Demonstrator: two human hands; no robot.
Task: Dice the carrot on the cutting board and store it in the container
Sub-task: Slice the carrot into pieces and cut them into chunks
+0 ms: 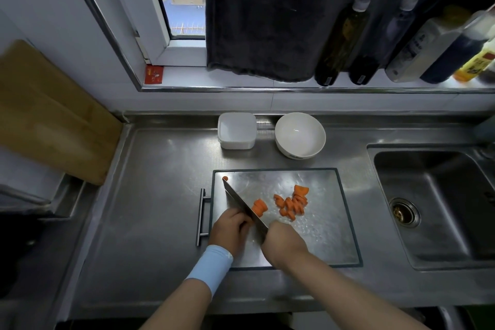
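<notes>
A steel cutting board (329, 225) lies on the counter. My right hand (285, 240) grips the handle of a cleaver (239, 202), whose blade runs up and left across the board. My left hand (230, 228), fingers curled, sits against the blade's left side; what it holds is hidden. A short stack of carrot slices (260, 207) lies just right of the blade. A loose heap of cut carrot pieces (293, 202) sits further right. One small carrot bit (225, 178) lies at the board's far left corner. A white square container (236, 130) stands open behind the board.
A white bowl (300, 134) stands next to the container. A sink (439, 206) is set into the counter at the right. Bottles (407, 43) line the window sill. A wooden board (51, 112) leans at the left. A dark cloth (267, 16) hangs over the window.
</notes>
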